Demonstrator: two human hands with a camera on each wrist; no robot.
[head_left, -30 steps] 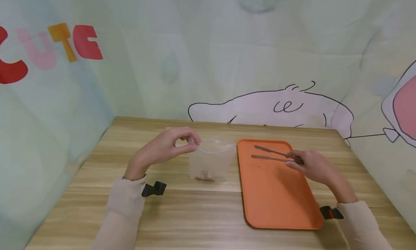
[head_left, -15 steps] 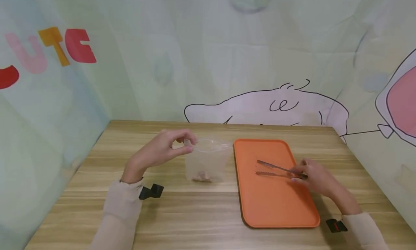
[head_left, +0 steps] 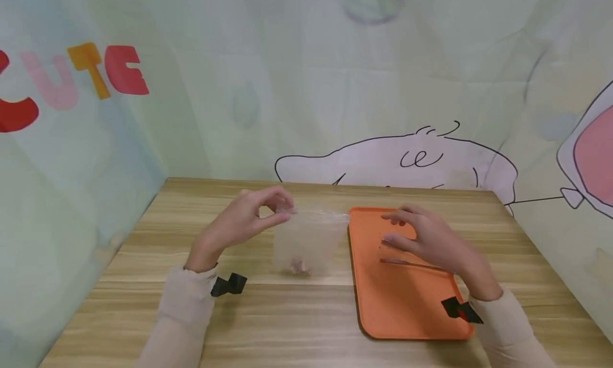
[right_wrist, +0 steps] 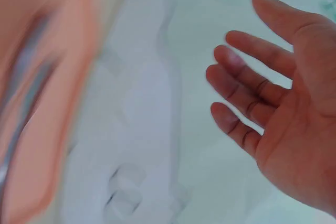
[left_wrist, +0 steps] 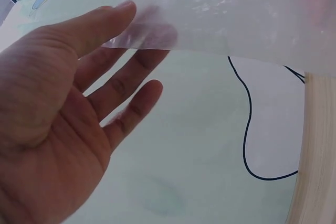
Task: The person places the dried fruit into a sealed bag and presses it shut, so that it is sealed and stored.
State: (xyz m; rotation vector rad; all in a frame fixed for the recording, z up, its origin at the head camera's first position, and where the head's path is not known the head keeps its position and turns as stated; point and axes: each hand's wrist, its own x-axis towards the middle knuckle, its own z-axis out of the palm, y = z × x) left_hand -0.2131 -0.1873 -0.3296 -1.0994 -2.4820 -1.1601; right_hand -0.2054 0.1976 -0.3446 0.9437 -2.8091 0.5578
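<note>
Right hand (head_left: 426, 239): has let go of the tongs (head_left: 416, 264) and lifted leftward above the tray (head_left: 402, 304); its fingers are apart, loosely bent, and hold nothing.
Tongs: now lie on the orange tray, arms spread, tips toward the left; the far arm is mostly hidden behind the right hand.
Bag (head_left: 311, 240): clear, just left of the tray, over the desk (head_left: 287, 320); its mouth, a visible oval half a second ago, now looks nearly flat. Whether its base rests on the desk cannot be told.
Lumps (head_left: 299, 266): pinkish, at the bag's bottom, too hazy to name.
Left hand (head_left: 249, 214): stays clamped on the bag's upper left corner, thumb on one side of the film, other fingers on the other.
Meaning: the tongs seem out of use, so the work appears to centre on the bag, with one hand free.
</note>
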